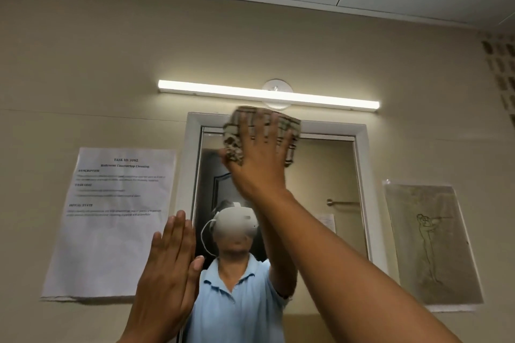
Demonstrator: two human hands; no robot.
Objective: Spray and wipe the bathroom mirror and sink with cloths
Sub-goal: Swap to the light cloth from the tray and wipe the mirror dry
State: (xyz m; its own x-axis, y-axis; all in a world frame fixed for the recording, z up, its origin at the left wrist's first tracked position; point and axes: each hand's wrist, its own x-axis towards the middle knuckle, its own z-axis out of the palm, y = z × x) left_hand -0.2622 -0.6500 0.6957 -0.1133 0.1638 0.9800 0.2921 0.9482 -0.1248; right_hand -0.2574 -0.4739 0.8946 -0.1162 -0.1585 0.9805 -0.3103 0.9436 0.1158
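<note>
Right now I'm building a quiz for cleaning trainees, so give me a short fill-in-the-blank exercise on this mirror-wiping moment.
1. The right hand presses a striped ____ against the top of the mirror.
2. The left hand rests flat with its fingers ____.
3. A lit ____ is mounted on the wall above the mirror.
4. The printed sheet hangs to the ____ of the mirror.

Missing words: cloth; straight; light bar; left

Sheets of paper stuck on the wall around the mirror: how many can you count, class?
2. The printed task sheet hangs left of the mirror; the figure drawing hangs to its right. A small note shows only as a reflection in the glass.
</note>
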